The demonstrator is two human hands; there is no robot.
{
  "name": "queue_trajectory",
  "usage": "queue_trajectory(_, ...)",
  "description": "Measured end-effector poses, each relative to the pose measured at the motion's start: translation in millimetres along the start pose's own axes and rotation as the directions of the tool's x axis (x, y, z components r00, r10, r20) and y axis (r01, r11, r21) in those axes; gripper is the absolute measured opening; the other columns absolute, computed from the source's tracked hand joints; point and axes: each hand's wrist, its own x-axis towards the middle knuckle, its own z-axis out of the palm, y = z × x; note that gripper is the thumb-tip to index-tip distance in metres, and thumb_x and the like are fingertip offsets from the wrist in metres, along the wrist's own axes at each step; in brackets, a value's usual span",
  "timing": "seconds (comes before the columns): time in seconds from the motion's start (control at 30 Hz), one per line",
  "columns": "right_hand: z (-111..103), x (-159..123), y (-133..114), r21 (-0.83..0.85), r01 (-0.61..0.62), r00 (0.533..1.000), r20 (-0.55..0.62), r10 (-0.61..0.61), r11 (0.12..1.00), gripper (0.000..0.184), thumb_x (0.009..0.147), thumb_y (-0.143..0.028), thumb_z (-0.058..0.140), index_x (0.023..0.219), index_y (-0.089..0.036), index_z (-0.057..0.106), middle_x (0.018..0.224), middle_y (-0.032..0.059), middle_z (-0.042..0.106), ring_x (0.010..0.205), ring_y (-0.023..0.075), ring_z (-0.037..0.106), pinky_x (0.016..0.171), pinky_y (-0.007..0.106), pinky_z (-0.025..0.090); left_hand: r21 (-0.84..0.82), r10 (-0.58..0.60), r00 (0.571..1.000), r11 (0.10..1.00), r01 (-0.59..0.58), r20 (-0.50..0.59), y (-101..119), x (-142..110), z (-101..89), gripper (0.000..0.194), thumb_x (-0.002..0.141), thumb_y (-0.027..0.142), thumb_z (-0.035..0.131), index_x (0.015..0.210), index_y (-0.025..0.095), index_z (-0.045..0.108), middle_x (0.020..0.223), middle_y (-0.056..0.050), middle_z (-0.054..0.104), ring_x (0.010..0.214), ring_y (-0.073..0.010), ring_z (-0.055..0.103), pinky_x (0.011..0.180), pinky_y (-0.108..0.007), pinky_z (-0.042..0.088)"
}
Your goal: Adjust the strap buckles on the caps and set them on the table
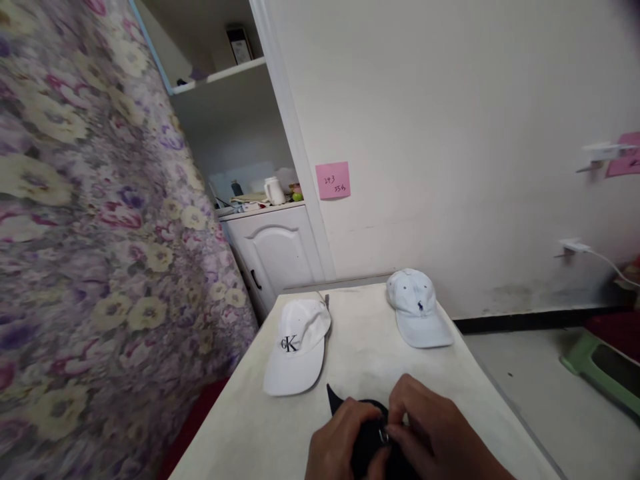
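Observation:
At the near edge of the table, a black cap [367, 448] is between my two hands, its dark pointed edge sticking out toward the white cap. My left hand [334, 441] is closed around its left side, thumb and fingers pressing the fabric. A small metal buckle [383, 435] shows on the cap. At that buckle, my right hand [433, 427] is pinched; the strap end in its fingers is mostly hidden. Farther left lies a white cap [300, 340] with black "CK" lettering. A pale blue cap [417, 307] with a small dark logo sits at the far right of the table.
The light-coloured tabletop [240, 427] reaches to the wall. A floral curtain [110, 233] hangs on the left, beside a white cabinet [280, 250] with a jug [274, 191] on it. A green stool [595, 373] stands on the floor at right.

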Motion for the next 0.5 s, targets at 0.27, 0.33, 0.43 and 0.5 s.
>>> queue_trajectory(0.27,-0.2,0.9,7.2,0.114,-0.167,0.986,0.005,0.167,0.979,0.008,0.088,-0.024,0.051,0.081,-0.024,0.054,0.070,-0.0015,0.062,0.064,0.0181,0.057,0.063,0.031,0.043,-0.034,0.037,0.997,0.999,-0.039,-0.063,-8.5,-1.6,0.7,0.035,0.070,0.006,0.071,0.100,0.023,0.070,0.081,0.001,0.077,0.068,-0.0145,0.074,0.062,-0.019,0.058)
queue_trajectory(0.33,-2.2,2.1,5.0,0.159,-0.192,0.981,0.019,0.192,0.968,0.006,0.087,-0.024,0.054,0.082,-0.024,0.057,0.070,-0.0022,0.061,0.065,0.0177,0.056,0.064,0.031,0.043,-0.047,0.037,0.998,0.998,-0.039,-0.048,-9.8,-3.3,-0.3,0.032,0.071,0.007,0.073,0.099,0.023,0.069,0.081,0.002,0.076,0.068,-0.0141,0.073,0.062,-0.019,0.058)
queue_trajectory(0.43,-3.7,3.5,1.0,0.191,-0.220,0.976,0.041,0.216,0.957,0.007,0.086,-0.025,0.057,0.080,-0.023,0.059,0.067,-0.0029,0.058,0.064,0.0170,0.054,0.062,0.030,0.042,-0.057,0.043,0.999,0.997,-0.044,-0.022,-10.8,-5.2,-0.9,0.028,0.074,0.009,0.071,0.098,0.023,0.069,0.082,0.001,0.076,0.070,-0.0143,0.073,0.063,-0.019,0.057)
queue_trajectory(0.5,-3.3,4.0,-0.9,0.193,-0.229,0.973,0.043,0.225,0.954,0.008,0.086,-0.025,0.056,0.079,-0.023,0.059,0.066,-0.0030,0.057,0.063,0.0169,0.053,0.061,0.030,0.041,-0.054,0.049,0.999,0.997,-0.050,-0.019,-10.4,-5.4,-0.5,0.027,0.075,0.009,0.071,0.098,0.023,0.069,0.082,0.001,0.076,0.070,-0.0143,0.073,0.063,-0.020,0.057)
